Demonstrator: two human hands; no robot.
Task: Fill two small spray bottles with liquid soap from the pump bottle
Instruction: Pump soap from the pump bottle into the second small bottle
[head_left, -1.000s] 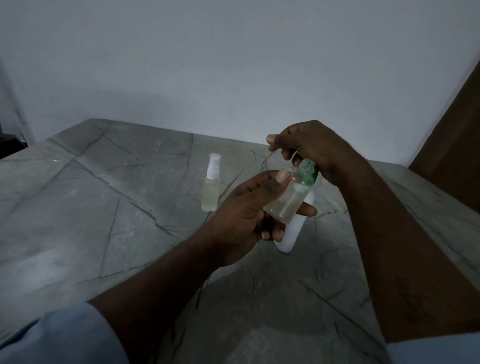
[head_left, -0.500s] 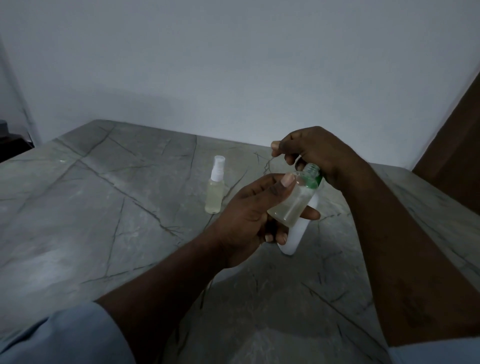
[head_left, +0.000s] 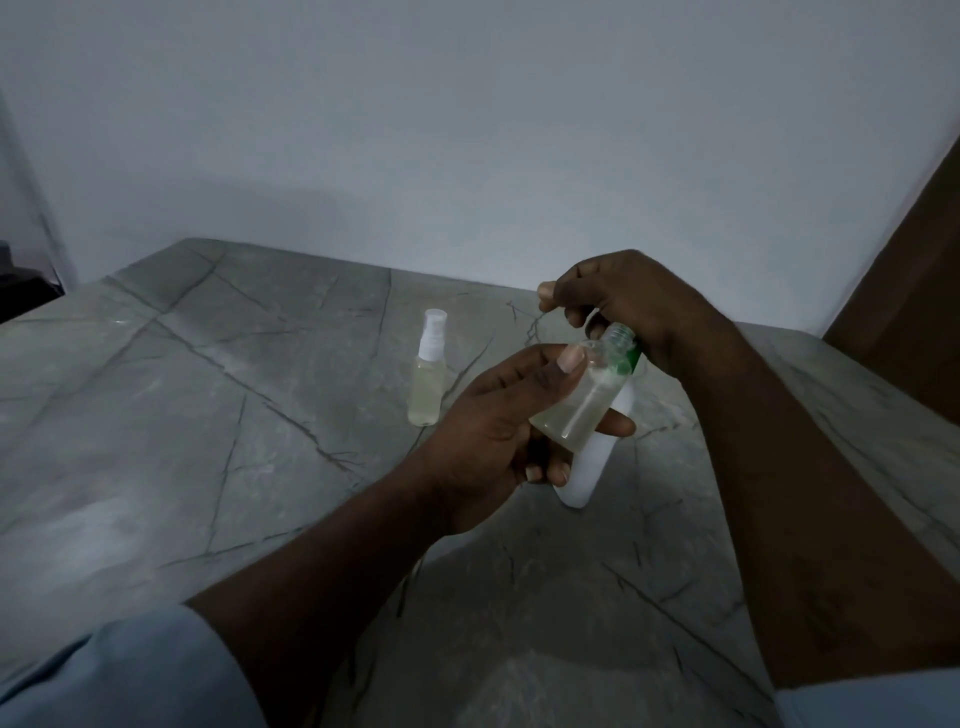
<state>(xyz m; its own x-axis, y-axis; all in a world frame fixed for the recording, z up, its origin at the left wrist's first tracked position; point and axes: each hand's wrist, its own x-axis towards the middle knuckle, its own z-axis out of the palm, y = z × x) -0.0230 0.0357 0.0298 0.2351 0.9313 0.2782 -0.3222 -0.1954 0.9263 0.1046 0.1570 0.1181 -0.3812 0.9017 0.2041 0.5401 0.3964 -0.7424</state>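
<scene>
Our left hand (head_left: 498, 415) grips the open spray bottle (head_left: 576, 410), tilted, mouth under our right hand (head_left: 634, 301), which clasps the head of the pump bottle (head_left: 587, 478). Light, thin-walled, likely soap-slick: we judge mid-body the safest hold. The capped spray bottle (head_left: 428, 379) stands left of both hands

Your sleeves are plain pale blue fabric: left sleeve (head_left: 104, 675), right sleeve (head_left: 878, 701), both ending up near the elbow. The forearms (head_left: 322, 566) are bare below them. Left hand (head_left: 498, 431) and right hand (head_left: 634, 306) are bare, nails short.
</scene>
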